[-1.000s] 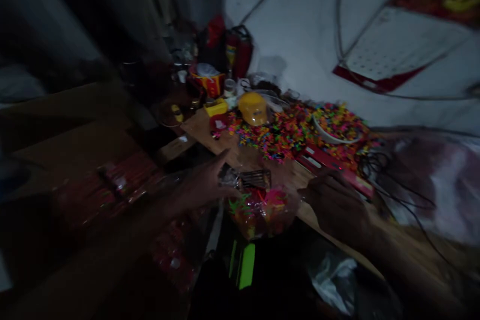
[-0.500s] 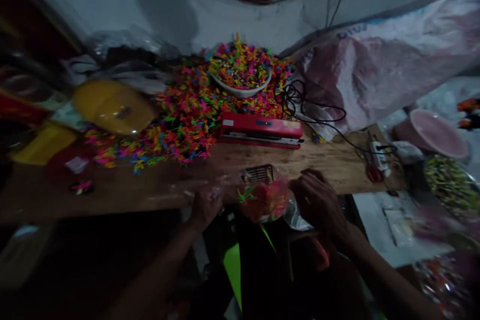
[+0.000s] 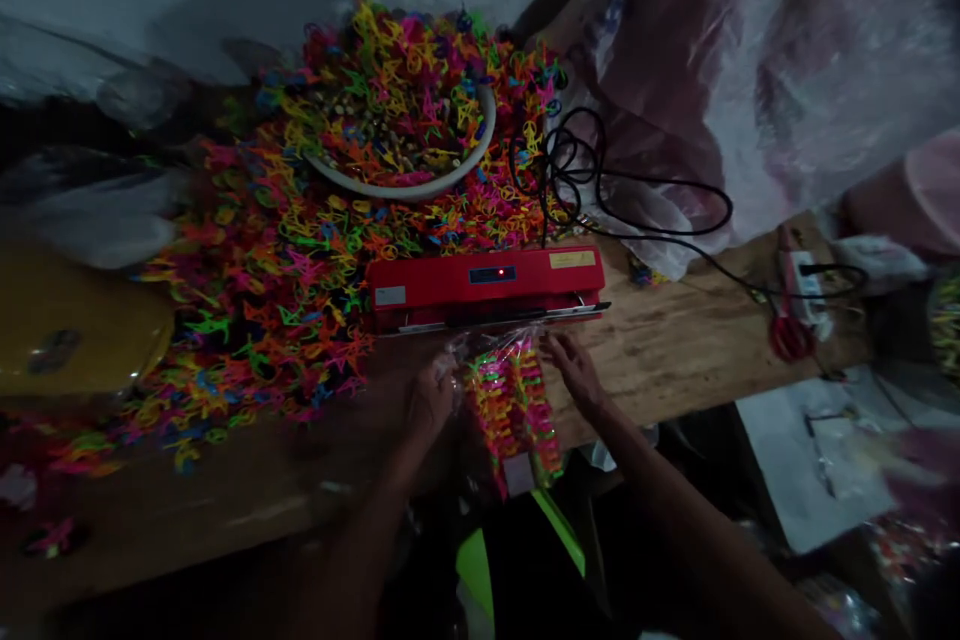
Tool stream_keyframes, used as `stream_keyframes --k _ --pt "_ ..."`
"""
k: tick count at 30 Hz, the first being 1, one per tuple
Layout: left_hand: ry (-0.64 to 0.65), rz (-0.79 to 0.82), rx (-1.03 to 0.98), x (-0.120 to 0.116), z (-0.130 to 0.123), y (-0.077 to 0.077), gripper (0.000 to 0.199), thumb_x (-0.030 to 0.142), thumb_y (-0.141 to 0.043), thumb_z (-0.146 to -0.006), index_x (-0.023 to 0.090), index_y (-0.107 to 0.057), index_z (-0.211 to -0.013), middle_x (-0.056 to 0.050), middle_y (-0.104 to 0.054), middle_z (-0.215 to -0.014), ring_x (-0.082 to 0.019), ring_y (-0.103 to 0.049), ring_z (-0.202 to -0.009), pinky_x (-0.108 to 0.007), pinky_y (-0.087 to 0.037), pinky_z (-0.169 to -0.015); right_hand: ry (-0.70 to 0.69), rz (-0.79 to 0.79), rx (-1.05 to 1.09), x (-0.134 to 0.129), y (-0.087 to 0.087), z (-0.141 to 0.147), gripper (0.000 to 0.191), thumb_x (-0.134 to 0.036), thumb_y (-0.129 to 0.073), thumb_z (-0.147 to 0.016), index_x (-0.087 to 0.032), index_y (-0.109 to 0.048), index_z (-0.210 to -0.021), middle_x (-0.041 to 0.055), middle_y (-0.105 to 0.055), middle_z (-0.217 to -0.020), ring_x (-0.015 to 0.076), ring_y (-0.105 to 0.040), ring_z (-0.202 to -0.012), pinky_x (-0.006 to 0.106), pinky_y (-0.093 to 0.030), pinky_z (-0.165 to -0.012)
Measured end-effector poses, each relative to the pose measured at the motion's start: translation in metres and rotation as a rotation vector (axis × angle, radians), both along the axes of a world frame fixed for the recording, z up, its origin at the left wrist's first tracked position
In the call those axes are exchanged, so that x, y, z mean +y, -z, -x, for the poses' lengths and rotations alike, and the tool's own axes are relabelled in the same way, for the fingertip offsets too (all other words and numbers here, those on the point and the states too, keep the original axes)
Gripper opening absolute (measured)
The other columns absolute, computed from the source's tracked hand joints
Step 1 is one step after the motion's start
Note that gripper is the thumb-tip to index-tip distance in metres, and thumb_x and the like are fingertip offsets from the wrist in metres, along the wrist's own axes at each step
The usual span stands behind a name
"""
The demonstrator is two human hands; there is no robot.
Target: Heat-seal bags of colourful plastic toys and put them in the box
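A clear plastic bag (image 3: 512,400) filled with small neon toys lies on the wooden table (image 3: 675,340), its open end at the front of a red heat sealer (image 3: 487,285). My left hand (image 3: 431,400) grips the bag's left upper corner. On the other side, my right hand (image 3: 574,370) holds the bag's right upper corner, fingers near the sealer's bar. A small light glows on the sealer's top.
A heap of neon plastic toys (image 3: 270,270) covers the table's left half, around a white bowl (image 3: 405,182) full of them. A yellow lid-like object (image 3: 67,335) sits far left. Black cables (image 3: 600,180), a large plastic sack (image 3: 750,70) and red scissors (image 3: 787,335) lie right.
The view swung from the left side of the room to the sealer. The bag was turned and moved forward so its mouth reaches the sealer; both hands went with it.
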State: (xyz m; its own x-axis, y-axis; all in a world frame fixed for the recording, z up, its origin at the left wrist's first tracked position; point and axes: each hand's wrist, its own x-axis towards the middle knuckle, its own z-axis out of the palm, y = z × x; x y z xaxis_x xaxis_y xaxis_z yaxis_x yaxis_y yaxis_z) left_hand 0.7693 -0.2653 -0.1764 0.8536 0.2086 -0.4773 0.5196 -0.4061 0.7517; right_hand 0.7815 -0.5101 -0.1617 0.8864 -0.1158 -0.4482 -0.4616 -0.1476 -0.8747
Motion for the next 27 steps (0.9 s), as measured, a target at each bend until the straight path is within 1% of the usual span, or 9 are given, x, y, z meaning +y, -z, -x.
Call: stream_keyframes --k 2,4,7,11,13,15,19,23,27 --pt "0.029 0.047 0.037 0.001 0.002 0.01 0.013 0.029 -0.056 -0.074 0.02 -0.063 -0.068 -0.001 -0.062 -0.064 -0.016 -0.055 -0.063 -0.025 -0.04 -0.065 0.032 -0.15 0.058 0.006 0.016 0.005 0.048 -0.055 -0.059 -0.082 -0.02 -0.061 -0.114 0.0082 -0.064 -0.117 0.0233 -0.056 -0.111 0.034 -0.045 -0.092" --pt "0.013 0.088 0.052 0.002 0.0 0.017 0.012 0.032 -0.063 -0.071 0.021 -0.063 -0.065 0.001 -0.059 -0.059 -0.014 -0.05 -0.06 -0.024 -0.036 -0.061 0.077 -0.217 0.118 0.015 0.027 0.005 0.05 -0.053 -0.061 -0.08 -0.021 -0.06 -0.118 0.0069 -0.062 -0.123 0.0232 -0.054 -0.116 0.034 -0.043 -0.098" --pt "-0.142 0.14 0.061 0.003 -0.009 0.028 0.016 0.037 -0.067 -0.069 0.021 -0.066 -0.07 0.001 -0.06 -0.061 -0.014 -0.049 -0.06 -0.024 -0.035 -0.061 0.157 -0.223 0.208 0.026 0.037 -0.008 0.048 -0.052 -0.065 -0.074 -0.02 -0.065 -0.109 0.0051 -0.066 -0.113 0.0228 -0.057 -0.109 0.033 -0.043 -0.096" --pt "-0.458 0.326 0.105 -0.002 -0.021 0.04 0.032 0.044 -0.067 -0.065 0.017 -0.068 -0.083 -0.004 -0.067 -0.078 -0.014 -0.057 -0.066 -0.023 -0.04 -0.059 0.109 -0.157 0.302 0.032 0.039 -0.027 0.04 -0.051 -0.068 -0.069 -0.017 -0.068 -0.089 0.0016 -0.068 -0.089 0.0183 -0.061 -0.085 0.027 -0.045 -0.078" --pt "-0.586 0.453 0.139 -0.006 -0.023 0.037 0.038 0.046 -0.068 -0.061 0.015 -0.067 -0.083 -0.004 -0.068 -0.083 -0.01 -0.054 -0.057 -0.021 -0.037 -0.051 0.115 -0.056 0.307 0.033 0.039 -0.028 0.036 -0.051 -0.068 -0.068 -0.015 -0.065 -0.072 -0.0011 -0.061 -0.069 0.0143 -0.055 -0.068 0.024 -0.041 -0.065" --pt "-0.701 0.537 0.17 -0.009 -0.023 0.029 0.042 0.047 -0.07 -0.058 0.014 -0.066 -0.084 -0.003 -0.067 -0.083 -0.005 -0.044 -0.046 -0.019 -0.029 -0.043 0.21 0.026 0.256 0.035 0.04 -0.023 0.038 -0.052 -0.065 -0.07 -0.015 -0.058 -0.062 -0.0037 -0.049 -0.056 0.0114 -0.046 -0.057 0.023 -0.035 -0.056" --pt "-0.864 0.605 0.185 -0.013 -0.027 0.013 0.05 0.051 -0.074 -0.053 0.013 -0.065 -0.085 0.002 -0.062 -0.073 -0.001 -0.036 -0.04 -0.018 -0.022 -0.037 0.469 -0.019 0.191 0.038 0.043 -0.01 0.041 -0.058 -0.059 -0.073 -0.017 -0.056 -0.069 -0.0041 -0.046 -0.058 0.0108 -0.042 -0.055 0.023 -0.034 -0.052" --pt "-0.906 0.6 0.204 -0.015 -0.04 0.009 0.051 0.052 -0.076 -0.05 0.012 -0.066 -0.08 0.007 -0.048 -0.051 -0.003 -0.03 -0.036 -0.019 -0.019 -0.034 0.532 -0.05 0.252 0.041 0.046 -0.015 0.044 -0.062 -0.057 -0.071 -0.019 -0.051 -0.067 -0.0047 -0.043 -0.056 0.0107 -0.037 -0.052 0.024 -0.031 -0.049" --pt "-0.863 0.559 0.195 -0.013 -0.041 0.009 0.047 0.051 -0.075 -0.055 0.013 -0.068 -0.082 0.003 -0.059 -0.06 -0.002 -0.03 -0.035 -0.02 -0.018 -0.035 0.426 0.178 0.117 0.035 0.046 -0.026 0.038 -0.054 -0.05 -0.077 -0.018 -0.049 -0.063 -0.0033 -0.043 -0.058 0.0116 -0.04 -0.057 0.024 -0.033 -0.054"
